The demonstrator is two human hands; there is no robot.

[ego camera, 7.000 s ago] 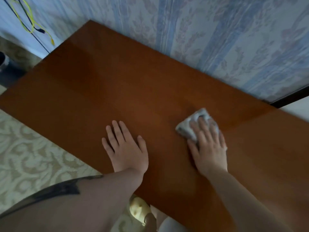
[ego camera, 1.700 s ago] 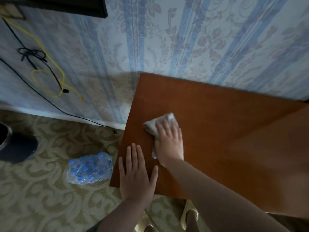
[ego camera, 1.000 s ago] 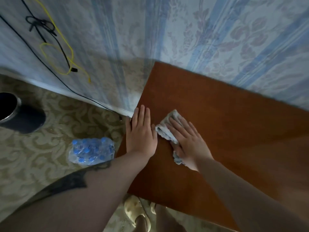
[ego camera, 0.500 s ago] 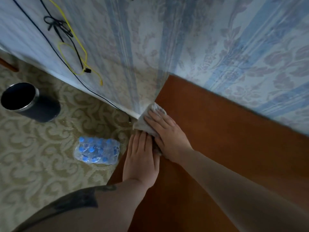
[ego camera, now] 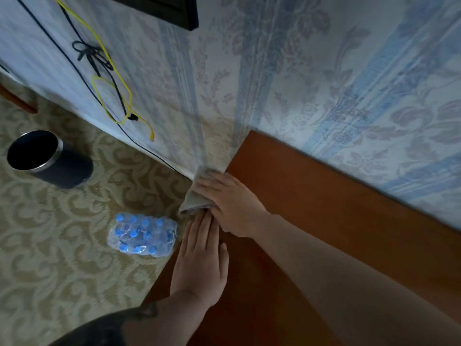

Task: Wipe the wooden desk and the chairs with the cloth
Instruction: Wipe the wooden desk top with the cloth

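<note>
The reddish wooden desk (ego camera: 311,196) stands against the patterned wall and fills the right half of the view. My right hand (ego camera: 230,203) presses the grey cloth (ego camera: 195,196) against the desk's left edge near the back corner, fingers flat on top, and the cloth hangs over that edge. Just in front of it my left hand (ego camera: 199,260) lies flat on the desktop along the same edge, fingers straight, holding nothing. No chair is in view.
A shrink-wrapped pack of blue-capped water bottles (ego camera: 142,237) lies on the patterned carpet beside the desk. A dark round bin (ego camera: 50,159) stands further left. Yellow and black cables (ego camera: 109,88) hang down the wall under a dark frame (ego camera: 169,8).
My right hand has slid the cloth leftward across the desktop to the left edge, where it now drapes over. My left hand moved along to that edge too.
</note>
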